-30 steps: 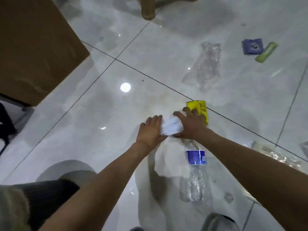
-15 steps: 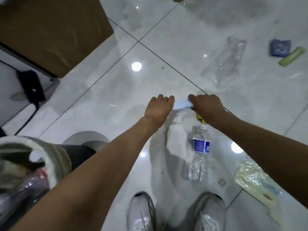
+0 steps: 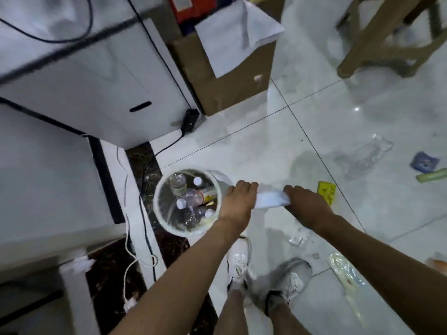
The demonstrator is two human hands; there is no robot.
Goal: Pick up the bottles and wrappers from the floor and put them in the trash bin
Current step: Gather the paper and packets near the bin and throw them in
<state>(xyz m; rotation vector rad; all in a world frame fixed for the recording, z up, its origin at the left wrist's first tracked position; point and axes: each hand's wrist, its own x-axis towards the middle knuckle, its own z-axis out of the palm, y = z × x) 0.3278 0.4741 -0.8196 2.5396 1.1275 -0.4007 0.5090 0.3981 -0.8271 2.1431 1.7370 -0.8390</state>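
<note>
Hands point(image 3: 273, 201) now beside trash bin point(image 3: 160, 213), white wrapper point(image 3: 271, 200) held, no legible writing

Glossy tiled floor point(image 3: 254, 151), brown cardboard box point(image 3: 229, 90), clear plastic bottles point(image 3: 191, 204) in a white bin point(image 3: 157, 206).

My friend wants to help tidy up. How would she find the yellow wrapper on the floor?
Start at the round white trash bin full of bottles, then look past the person's right hand. The yellow wrapper lies flat on the tile beside a dark grout line. It is the only bright yellow litter; the nearby pieces are clear, blue or green.
</note>
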